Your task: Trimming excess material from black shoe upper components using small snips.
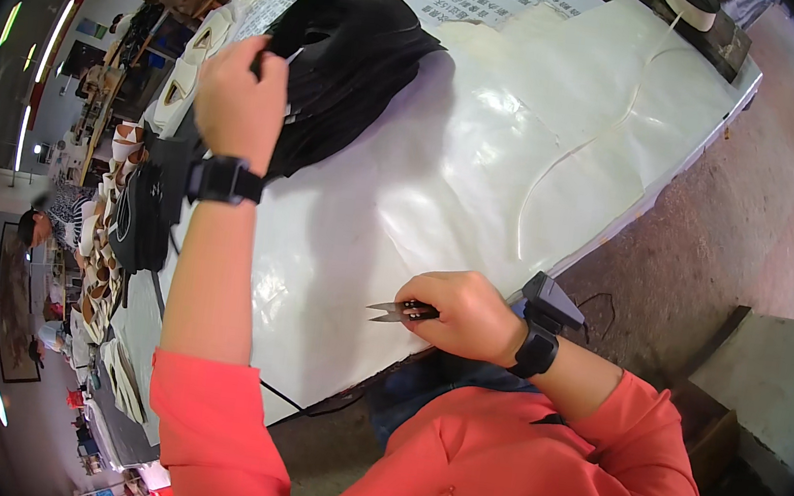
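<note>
My left hand [241, 105] is closed on the edge of a black cut piece [315, 10], a curved strip of cloth or leather that it lifts at the left side of a pile. The pile of similar black pieces [363, 80] lies fanned on the white-covered table [496, 171], just right of that hand. Nearer to me, over the table's front edge, my right hand [470, 312] is wrapped round a small pair of thread snips [391, 313]. Their two pointed blades face left and stand apart. The palm hides most of their handles.
A spool of white cord [692, 5] stands at the far right corner, its loose cord [583, 147] trailing across the cover. More black pieces [146, 212] lie left of my forearm. White cut pieces [128, 379] lie at the left. Another person [64, 217] is farther left.
</note>
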Demonstrator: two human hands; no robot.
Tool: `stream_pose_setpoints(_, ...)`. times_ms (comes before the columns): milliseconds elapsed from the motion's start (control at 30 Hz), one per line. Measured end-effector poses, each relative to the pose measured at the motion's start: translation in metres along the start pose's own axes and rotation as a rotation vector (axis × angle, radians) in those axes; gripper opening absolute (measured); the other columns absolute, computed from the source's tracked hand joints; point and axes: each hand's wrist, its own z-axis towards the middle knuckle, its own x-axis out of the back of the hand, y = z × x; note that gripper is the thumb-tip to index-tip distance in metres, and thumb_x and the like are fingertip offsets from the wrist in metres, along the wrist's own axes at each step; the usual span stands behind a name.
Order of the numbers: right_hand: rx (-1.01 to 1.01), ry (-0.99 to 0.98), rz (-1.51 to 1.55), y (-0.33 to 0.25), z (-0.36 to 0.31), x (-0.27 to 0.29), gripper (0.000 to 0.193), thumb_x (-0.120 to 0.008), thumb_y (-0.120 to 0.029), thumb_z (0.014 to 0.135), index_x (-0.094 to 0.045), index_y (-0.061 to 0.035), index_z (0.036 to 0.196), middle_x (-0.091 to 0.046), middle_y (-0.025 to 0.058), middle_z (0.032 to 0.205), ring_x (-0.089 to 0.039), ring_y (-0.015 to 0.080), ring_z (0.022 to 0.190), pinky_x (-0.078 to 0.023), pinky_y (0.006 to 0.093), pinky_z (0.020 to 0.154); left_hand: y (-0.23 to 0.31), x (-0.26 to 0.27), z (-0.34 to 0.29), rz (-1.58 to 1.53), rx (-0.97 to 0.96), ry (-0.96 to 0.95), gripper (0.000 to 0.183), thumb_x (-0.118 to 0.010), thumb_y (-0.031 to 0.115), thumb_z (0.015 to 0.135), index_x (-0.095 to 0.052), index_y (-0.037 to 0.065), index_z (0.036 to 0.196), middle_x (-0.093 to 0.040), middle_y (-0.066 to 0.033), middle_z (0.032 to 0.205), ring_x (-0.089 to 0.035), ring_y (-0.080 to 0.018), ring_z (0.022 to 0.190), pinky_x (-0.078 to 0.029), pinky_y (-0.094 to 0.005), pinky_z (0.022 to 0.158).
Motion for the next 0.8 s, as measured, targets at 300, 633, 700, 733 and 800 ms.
stream_pose_setpoints(300, -0.184, 0.124, 0.214, -0.007, 0.0, 0.012, 0.012, -0.074, -0.013, 0.093, -0.071, -0.0013, 0.096, -0.067, 0.0069, 0.077, -0.059, 0.0098, 0.071, -0.05, 0.0281, 0.067, 0.031, 0.108, -0.128, -0.209, -0.168, -0.293, 0.022, -0.069, -0.003, 0.079, -0.074, 0.01, 0.097, -0.074, -0.0056, 0.102, -0.067, -0.0288, 0.109, -0.048, -0.0433, 0.098)
stream_pose_setpoints(633, 0.039, -0.139, -0.592, 0.014, 0.052, 0.158, 0.02, -0.08, -0.014, 0.08, -0.065, -0.0008, 0.083, -0.06, 0.0077, 0.085, -0.059, 0.022, 0.08, -0.047, 0.0345, 0.073, 0.074, 0.154, -0.255, -0.554, -0.068, -0.609, 0.029, -0.074, 0.002, 0.078, -0.074, 0.009, 0.106, -0.073, -0.0052, 0.114, -0.062, -0.0309, 0.118, -0.045, -0.0491, 0.104)
stream_pose_setpoints(700, 0.056, -0.22, -0.645, 0.016, 0.053, 0.163, 0.018, -0.079, -0.012, 0.079, -0.067, -0.0012, 0.086, -0.063, 0.0086, 0.092, -0.062, 0.0255, 0.086, -0.049, 0.0361, 0.078, 0.074, 0.162, -0.263, -0.574, -0.064, -0.639, 0.031, -0.074, 0.004, 0.079, -0.074, 0.008, 0.11, -0.072, -0.006, 0.119, -0.061, -0.0313, 0.121, -0.044, -0.0496, 0.106)
stream_pose_setpoints(733, 0.029, -0.277, -0.75, 0.014, 0.053, 0.166, 0.016, -0.078, -0.011, 0.079, -0.068, -0.0018, 0.088, -0.064, 0.009, 0.094, -0.063, 0.0267, 0.091, -0.049, 0.0373, 0.08, 0.069, 0.159, -0.267, -0.516, -0.057, -0.627, 0.035, -0.075, 0.006, 0.08, -0.072, 0.009, 0.115, -0.069, -0.0076, 0.125, -0.059, -0.0325, 0.124, -0.043, -0.05, 0.107)
stream_pose_setpoints(800, 0.007, -0.341, -0.85, 0.013, 0.056, 0.162, 0.015, -0.076, -0.01, 0.079, -0.07, -0.0025, 0.09, -0.065, 0.0093, 0.096, -0.064, 0.0279, 0.095, -0.05, 0.0385, 0.082, 0.06, 0.153, -0.273, -0.438, 0.021, -0.643, 0.044, -0.076, 0.012, 0.084, -0.066, 0.008, 0.126, -0.06, -0.0122, 0.14, -0.052, -0.0373, 0.131, -0.04, -0.0512, 0.11)
